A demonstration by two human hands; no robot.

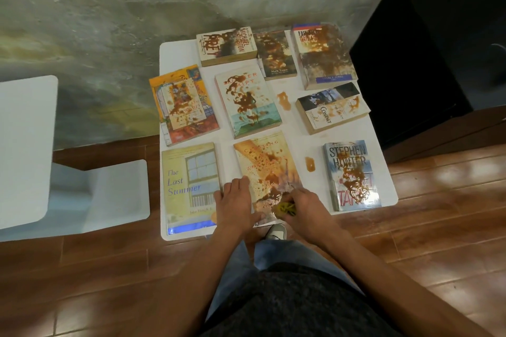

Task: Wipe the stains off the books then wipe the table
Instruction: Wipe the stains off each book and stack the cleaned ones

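Note:
Several paperbacks lie flat on a small white table point(298, 128), most smeared with brown stains. My left hand point(237, 201) presses flat on the left side of the orange "Crossing" book point(262, 161) at the front middle. My right hand point(304, 208) grips a yellow cloth point(286, 210) against that book's lower right corner, where the cover looks wet and smeared. To its left lies "The Last Summer" point(189, 186), with no brown stain showing. The stained Stephen Hunter book point(351, 175) sits to the right. Two brown spills point(310, 163) mark the bare tabletop.
A white chair point(54, 150) stands to the left of the table. A black cabinet point(438, 49) fills the right back corner. A rough grey wall runs behind, wooden floor lies below. My legs and one shoe point(276, 231) are at the table's front edge.

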